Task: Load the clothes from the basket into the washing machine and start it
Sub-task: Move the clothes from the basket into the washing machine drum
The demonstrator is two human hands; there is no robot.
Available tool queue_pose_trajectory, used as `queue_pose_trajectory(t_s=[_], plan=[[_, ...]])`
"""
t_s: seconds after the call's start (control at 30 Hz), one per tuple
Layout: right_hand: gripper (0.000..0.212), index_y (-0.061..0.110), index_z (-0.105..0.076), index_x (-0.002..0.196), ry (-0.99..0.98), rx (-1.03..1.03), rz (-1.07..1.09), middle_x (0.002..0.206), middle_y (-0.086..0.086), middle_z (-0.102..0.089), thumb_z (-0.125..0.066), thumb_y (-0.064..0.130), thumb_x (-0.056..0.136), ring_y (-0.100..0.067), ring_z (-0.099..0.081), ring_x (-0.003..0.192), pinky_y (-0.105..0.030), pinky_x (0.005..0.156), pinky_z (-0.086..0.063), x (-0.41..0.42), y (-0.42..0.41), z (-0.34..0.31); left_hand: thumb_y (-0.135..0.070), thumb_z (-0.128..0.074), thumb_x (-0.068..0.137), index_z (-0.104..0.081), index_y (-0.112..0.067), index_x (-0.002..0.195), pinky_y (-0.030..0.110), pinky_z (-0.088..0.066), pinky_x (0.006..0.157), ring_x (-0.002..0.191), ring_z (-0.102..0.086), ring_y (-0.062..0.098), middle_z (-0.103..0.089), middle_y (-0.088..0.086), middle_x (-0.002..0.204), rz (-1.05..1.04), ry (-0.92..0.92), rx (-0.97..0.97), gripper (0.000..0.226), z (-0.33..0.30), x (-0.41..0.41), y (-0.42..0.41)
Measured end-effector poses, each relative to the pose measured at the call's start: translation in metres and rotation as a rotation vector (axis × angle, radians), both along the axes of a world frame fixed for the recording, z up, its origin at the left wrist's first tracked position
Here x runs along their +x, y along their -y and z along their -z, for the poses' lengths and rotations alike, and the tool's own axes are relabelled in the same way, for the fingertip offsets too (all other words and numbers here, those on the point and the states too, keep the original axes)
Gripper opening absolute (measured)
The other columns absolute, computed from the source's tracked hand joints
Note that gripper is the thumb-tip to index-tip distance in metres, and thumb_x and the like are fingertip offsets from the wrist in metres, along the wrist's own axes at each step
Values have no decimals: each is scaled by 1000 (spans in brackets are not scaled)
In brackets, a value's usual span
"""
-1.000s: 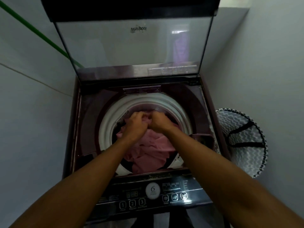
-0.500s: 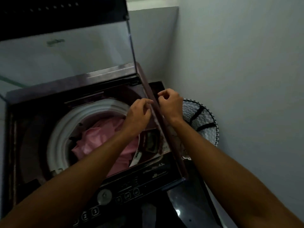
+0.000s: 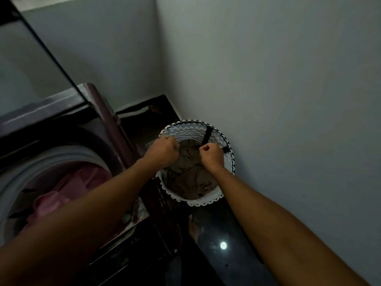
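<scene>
A round laundry basket [image 3: 206,200] with a white zigzag pattern and black straps stands on the floor to the right of the washing machine [image 3: 107,112]. Brown clothes [image 3: 190,179] lie inside it. My left hand [image 3: 162,151] and my right hand [image 3: 212,156] are both inside the basket's mouth, fingers closed on the top of the brown cloth, which rises a little between them. The machine's drum at the left holds pink clothes [image 3: 61,188]. Its glass lid [image 3: 31,69] stands open.
The basket sits in a narrow gap between the machine's right side and a grey wall [image 3: 288,100]. The floor [image 3: 214,263] is dark and glossy, with a light reflected in it. A bare foot [image 3: 193,226] is near the basket.
My view has swung right from the drum to the basket. Both hands left the pink clothes in the drum, crossed the machine's right edge and closed on the brown clothes.
</scene>
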State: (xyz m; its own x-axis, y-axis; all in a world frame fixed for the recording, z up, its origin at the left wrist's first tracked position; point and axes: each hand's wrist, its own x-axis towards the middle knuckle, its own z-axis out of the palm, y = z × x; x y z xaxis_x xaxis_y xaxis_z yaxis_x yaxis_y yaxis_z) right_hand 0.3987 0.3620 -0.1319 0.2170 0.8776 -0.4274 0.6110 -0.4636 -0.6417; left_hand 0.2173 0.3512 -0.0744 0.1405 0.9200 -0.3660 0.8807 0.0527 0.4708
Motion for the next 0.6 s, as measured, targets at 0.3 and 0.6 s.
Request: queue_pose_trajectory(t_s=[0.3,0.6], plan=[[22,3,-66,105,-22,-373,-192,111,-17,-66,-57,14,89,-34,-61,104,-36,92,-50,42,-24,117,-19,-63,86,-65,-13,120,35,-45,102,119,-56,33,-60,16,126,-148,-25,-261,35,101,52,-44],[68,17,-40,147,103,-347,-484,155,-9,-31,-57,42,86,-35,-36,138,-45,115,-33,12,-56,233,-25,-48,97,-39,-6,142,45,-38,107,131,-39,40,-37,19,144,-114,-246,-298,50,212,55,-41]])
